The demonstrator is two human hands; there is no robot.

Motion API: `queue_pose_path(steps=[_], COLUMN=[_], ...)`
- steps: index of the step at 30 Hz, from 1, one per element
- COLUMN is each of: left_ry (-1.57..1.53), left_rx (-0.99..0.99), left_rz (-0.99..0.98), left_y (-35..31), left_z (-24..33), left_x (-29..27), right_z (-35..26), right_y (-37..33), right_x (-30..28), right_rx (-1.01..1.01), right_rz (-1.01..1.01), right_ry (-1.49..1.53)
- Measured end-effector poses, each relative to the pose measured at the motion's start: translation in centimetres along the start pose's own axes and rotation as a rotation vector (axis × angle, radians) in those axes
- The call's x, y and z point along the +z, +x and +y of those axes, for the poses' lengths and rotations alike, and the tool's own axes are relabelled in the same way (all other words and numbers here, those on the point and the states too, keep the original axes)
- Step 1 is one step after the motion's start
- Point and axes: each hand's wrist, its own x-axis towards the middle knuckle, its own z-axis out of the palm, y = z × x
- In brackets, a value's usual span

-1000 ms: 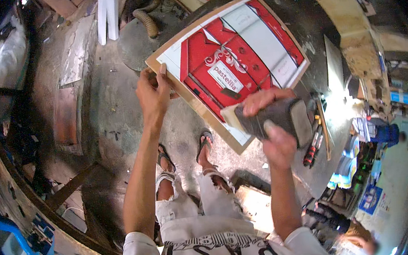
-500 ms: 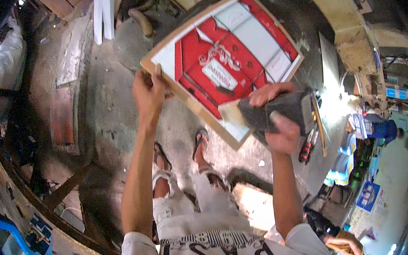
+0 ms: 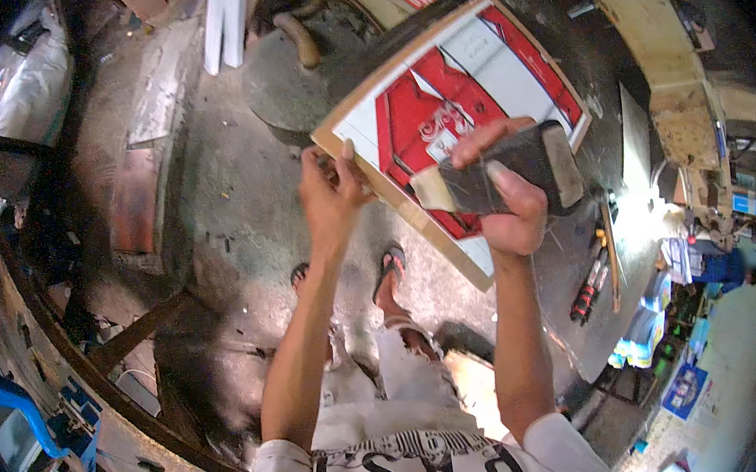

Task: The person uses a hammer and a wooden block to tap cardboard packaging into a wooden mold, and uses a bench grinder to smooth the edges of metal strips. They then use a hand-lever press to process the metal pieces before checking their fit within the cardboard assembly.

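A flat board with a red and white printed face [image 3: 469,50] and a tan edge is held out in front of me, tilted so its near corner points down. My left hand [image 3: 330,190] pinches its left edge near the upper left corner, thumb on top and fingers curled beneath. In my right hand [image 3: 516,204] is a dark block with pale ends [image 3: 529,153], gripped with the thumb on the near side and fingers on the far side. The block lies over the board's lower right part and hides some of the print; whether it touches the face I cannot tell.
Beyond the board stands a grey round surface with a curved brown piece [image 3: 297,42] on it. White strips [image 3: 226,23] lean at the back. To the right lie a red and black tool [image 3: 591,288] and a thin wooden stick [image 3: 611,250]. A long plank [image 3: 141,181] lies at left.
My right hand has carried the dark block farther across the board, away from its near corner. The left hand keeps its hold on the edge. The whole view has shifted a little.
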Motion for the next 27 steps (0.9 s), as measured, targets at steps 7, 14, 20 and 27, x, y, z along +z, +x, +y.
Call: queue_pose_path(steps=[7, 14, 20, 27], left_ry=[0.042, 0.059, 0.09, 0.061], left_rx=[-0.039, -0.024, -0.047, -0.09], left_rz=[-0.003, -0.031, 0.001, 0.042], left_y=[0.0, 0.3, -0.3, -0.1], left_z=[-0.8, -0.2, -0.4, 0.2], left_x=[-0.1, 0.1, 0.0, -0.3], right_z=[-1.8, -1.0, 1.1, -2.9], right_y=[1.3, -0.5, -1.3, 1.3], right_x=[-1.1, -1.9, -1.4, -1.2], right_rx=[0.065, -0.073, 0.074, -0.087], right_rz=[-0.021, 0.011, 0.08, -0.042], right_ry=[0.035, -0.037, 0.055, 0.023])
